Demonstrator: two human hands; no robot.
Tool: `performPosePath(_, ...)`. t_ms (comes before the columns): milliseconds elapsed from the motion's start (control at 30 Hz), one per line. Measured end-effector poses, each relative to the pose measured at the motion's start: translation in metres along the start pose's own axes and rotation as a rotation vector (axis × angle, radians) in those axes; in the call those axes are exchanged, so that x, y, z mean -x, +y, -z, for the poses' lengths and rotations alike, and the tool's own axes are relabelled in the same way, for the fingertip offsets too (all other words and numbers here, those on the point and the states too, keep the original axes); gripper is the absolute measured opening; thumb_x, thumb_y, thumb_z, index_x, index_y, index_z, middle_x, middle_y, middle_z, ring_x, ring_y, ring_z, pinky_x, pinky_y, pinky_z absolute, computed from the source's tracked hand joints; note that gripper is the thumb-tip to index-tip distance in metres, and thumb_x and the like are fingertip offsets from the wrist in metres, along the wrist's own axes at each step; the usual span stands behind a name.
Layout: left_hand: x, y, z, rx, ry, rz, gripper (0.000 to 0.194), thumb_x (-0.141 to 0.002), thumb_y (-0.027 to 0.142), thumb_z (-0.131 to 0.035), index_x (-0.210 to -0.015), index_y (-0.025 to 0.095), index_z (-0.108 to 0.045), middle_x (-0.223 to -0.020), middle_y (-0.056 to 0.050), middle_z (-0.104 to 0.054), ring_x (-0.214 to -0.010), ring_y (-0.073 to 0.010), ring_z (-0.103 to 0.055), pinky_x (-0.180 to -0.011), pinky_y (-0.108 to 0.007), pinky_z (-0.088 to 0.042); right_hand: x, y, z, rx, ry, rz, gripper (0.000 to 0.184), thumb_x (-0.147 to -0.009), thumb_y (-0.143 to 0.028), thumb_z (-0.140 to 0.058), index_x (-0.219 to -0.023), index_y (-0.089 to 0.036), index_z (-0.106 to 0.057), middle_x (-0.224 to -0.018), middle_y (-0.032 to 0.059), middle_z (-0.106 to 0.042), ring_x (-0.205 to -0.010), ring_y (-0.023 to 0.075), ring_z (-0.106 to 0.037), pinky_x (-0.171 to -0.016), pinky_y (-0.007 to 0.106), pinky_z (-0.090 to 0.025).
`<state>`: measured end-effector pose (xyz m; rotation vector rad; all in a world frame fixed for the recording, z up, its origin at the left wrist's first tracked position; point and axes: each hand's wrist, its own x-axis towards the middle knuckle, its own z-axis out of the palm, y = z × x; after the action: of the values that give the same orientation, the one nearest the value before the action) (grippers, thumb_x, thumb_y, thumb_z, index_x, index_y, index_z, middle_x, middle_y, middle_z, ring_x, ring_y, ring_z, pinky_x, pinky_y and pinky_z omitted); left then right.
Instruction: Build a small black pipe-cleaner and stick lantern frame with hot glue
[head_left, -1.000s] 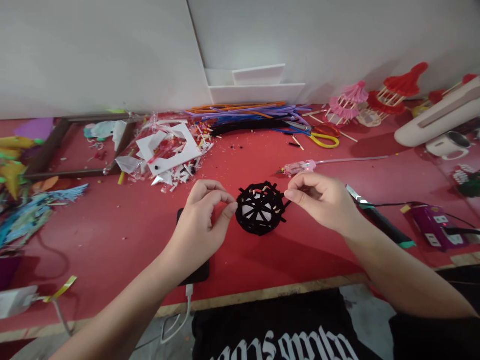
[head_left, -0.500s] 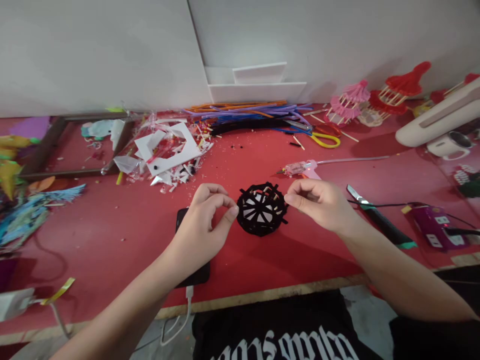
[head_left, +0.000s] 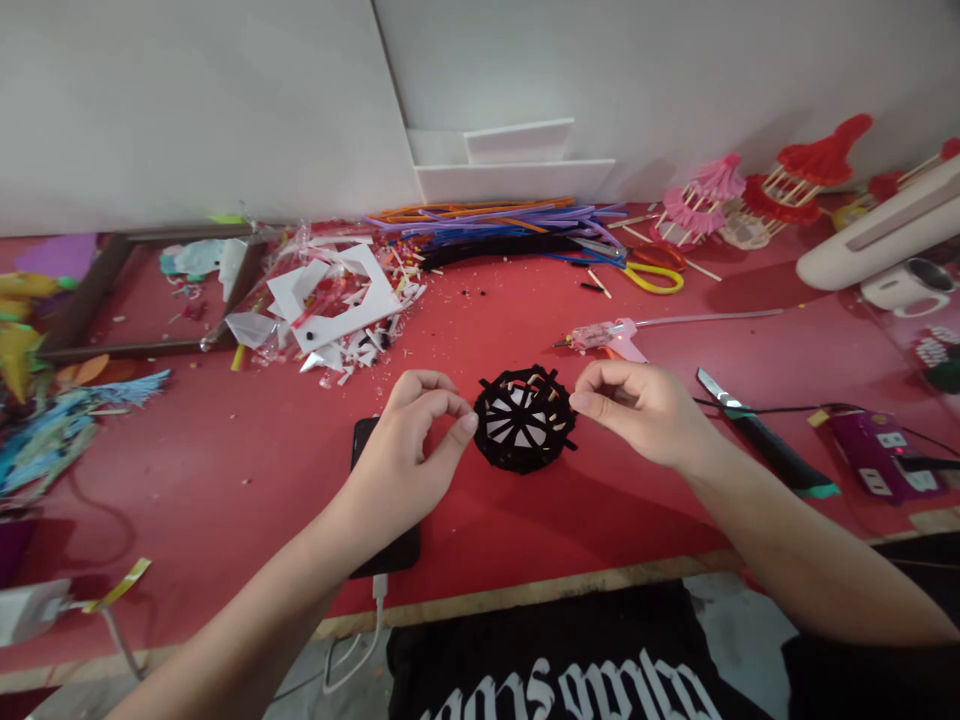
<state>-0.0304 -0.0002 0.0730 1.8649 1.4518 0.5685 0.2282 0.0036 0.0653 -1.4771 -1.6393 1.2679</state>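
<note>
Curls left hand and right hand with thumbs near forefingers at opposite sides of black lattice basket, likely to steady it evenly; cannot tell whether gripping or merely touching. Has it between both hands, on red table. Beyond, has pink glue gun, perhaps parked within reach.

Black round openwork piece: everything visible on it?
The black openwork piece is round, fuzzy-looking, like pipe cleaner. Strips radiate from a central hub over white patches; beige stick-like bits show near the rim, and short ends poke outward. It's on or just above the red table, between the left hand and right hand, fingertips at opposite edges; grip unclear.
</note>
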Motion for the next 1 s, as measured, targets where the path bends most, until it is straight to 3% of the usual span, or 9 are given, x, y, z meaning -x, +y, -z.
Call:
performPosePath(733,0.0015,0.0014,0.0017,-0.045,-0.02,-0.037,0.028,-0.092,0.038,-0.046,-0.079,0.019,-0.061,-0.104,-0.008,-0.052,-0.093,-0.0209,-0.059,-0.087,-0.042,-0.051,0.0001,0.008,-0.0021,0.013,-0.025,-0.003,0.034,-0.087,-0.05,-0.063,-0.072,-0.02,-0.056,-0.06,-0.0054,-0.044,-0.051,0.0083,-0.033,-0.048,0.026,-0.027)
performPosePath(1000,0.0008,-0.0012,0.0018,-0.052,-0.017,-0.041,0.026,-0.092,0.038,-0.047,-0.08,0.019,-0.061,-0.104,-0.009,-0.052,-0.091,-0.0213,-0.06,-0.065,-0.033,-0.052,-0.0003,0.0083,-0.0023,0.01,-0.037,0.007,0.034,-0.088,-0.049,-0.062,-0.072,-0.02,-0.054,-0.058,-0.0065,-0.04,-0.05,0.0078,-0.031,-0.047,0.025,-0.025)
